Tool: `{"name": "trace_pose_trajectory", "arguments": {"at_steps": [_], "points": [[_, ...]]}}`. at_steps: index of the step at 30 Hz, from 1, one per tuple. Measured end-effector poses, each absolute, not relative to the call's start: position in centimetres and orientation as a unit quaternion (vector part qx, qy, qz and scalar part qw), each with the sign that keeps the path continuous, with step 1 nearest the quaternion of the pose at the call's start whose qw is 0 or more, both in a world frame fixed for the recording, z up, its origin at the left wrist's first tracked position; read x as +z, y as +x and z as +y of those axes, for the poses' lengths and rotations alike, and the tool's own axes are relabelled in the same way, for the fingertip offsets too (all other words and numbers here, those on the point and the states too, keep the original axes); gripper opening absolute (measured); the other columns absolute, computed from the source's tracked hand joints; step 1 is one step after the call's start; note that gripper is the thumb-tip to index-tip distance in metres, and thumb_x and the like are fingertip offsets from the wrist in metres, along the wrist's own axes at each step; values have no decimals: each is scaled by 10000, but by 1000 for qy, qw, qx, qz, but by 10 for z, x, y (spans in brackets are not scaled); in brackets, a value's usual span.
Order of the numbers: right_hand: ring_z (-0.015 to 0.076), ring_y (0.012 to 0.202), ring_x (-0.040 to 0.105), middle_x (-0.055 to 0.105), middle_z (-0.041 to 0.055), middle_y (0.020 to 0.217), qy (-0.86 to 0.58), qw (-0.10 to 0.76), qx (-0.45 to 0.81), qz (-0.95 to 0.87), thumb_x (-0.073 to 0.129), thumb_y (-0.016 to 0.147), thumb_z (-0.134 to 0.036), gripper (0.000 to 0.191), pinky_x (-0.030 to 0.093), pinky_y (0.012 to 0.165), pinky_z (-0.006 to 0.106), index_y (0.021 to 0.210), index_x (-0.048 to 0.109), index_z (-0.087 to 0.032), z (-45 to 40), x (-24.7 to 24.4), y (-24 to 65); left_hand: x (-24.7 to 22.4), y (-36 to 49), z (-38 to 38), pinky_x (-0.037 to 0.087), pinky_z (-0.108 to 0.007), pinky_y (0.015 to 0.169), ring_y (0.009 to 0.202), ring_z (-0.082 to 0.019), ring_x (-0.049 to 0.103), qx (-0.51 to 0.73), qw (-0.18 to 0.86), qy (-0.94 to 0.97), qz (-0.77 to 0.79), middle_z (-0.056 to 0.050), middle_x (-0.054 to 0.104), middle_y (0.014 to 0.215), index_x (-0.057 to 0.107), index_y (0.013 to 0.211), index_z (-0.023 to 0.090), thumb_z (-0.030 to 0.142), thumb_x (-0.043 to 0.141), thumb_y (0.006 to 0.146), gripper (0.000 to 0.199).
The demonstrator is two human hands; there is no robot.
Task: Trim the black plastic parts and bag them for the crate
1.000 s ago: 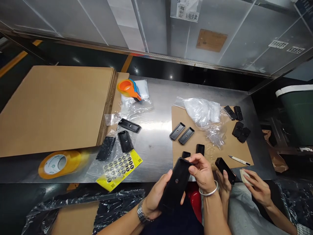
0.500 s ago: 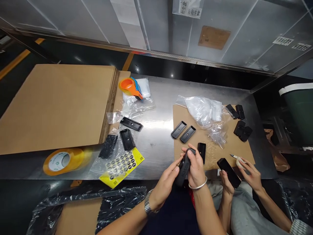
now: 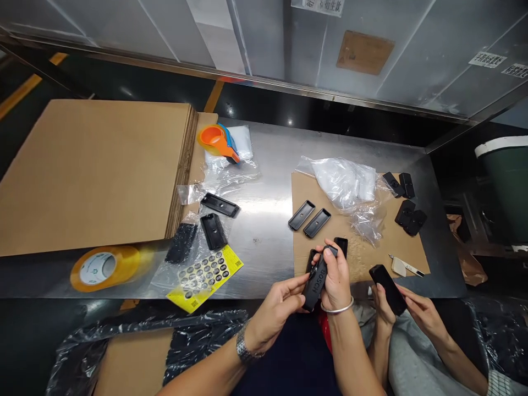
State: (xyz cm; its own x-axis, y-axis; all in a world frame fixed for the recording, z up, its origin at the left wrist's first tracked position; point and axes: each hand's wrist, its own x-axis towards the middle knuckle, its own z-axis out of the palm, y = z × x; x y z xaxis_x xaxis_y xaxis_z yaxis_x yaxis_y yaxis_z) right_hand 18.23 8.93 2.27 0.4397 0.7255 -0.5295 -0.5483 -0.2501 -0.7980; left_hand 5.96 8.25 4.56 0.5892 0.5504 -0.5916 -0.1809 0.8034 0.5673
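Just past the front edge of the table, both my hands are on a black plastic case marked BOSCH (image 3: 317, 286), which stands tilted. My right hand (image 3: 337, 275), with a bangle at the wrist, grips its upper end. From the left, the thumb and fingers of my left hand (image 3: 277, 308), with a watch at the wrist, close on its lower side. Two open black trays (image 3: 317, 223) lie on the cardboard sheet (image 3: 358, 264) beyond. Another black tray (image 3: 340, 246) is partly hidden behind my right hand.
On the right, a co-worker's hands (image 3: 424, 313) hold a black case (image 3: 388, 289); a white-handled tool (image 3: 402, 267) lies nearby. Black blocks (image 3: 406, 212) and plastic bags (image 3: 346, 181) rest behind. To the left are stacked cardboard (image 3: 99, 170), a yellow sticker sheet (image 3: 206, 280) and tape (image 3: 103, 268).
The case in my hands has turned so its BOSCH lettering faces up more clearly. The co-worker has put the white-handled tool down on the cardboard and now holds the black case with both hands.
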Motion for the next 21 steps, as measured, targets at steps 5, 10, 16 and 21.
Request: {"name": "trace_pose_trajectory", "arguments": {"at_steps": [5,10,16,21], "points": [[78,628,515,566,-4,845,-612,598,511,-81,623,692,-384,386,397,496,181,1017,485,-229,90,23,183,45,62,83,438,-365,772,829,-198,562,208,867,217,398,-89,651,943,563,1134,160,196,561,705,430],[78,619,499,556,-6,828,-624,592,501,-96,630,679,-392,397,397,518,193,1009,483,-227,89,21,184,44,65,81,441,-349,764,789,-180,565,209,868,198,404,-79,661,879,586,1105,161,201,555,722,387],[88,638,486,553,-3,830,-646,579,482,-122,616,694,-390,405,400,565,217,1031,471,-218,87,13,185,43,70,81,449,-337,733,688,-152,554,216,867,178,412,-83,659,799,624,1046,133,236,559,734,335],[96,671,479,547,2,857,-664,566,464,-151,590,722,-392,400,397,617,231,1053,456,-213,83,2,183,36,71,80,458,-341,726,714,-160,559,216,867,161,419,-90,655,799,643,997,122,252,546,751,294]]}}
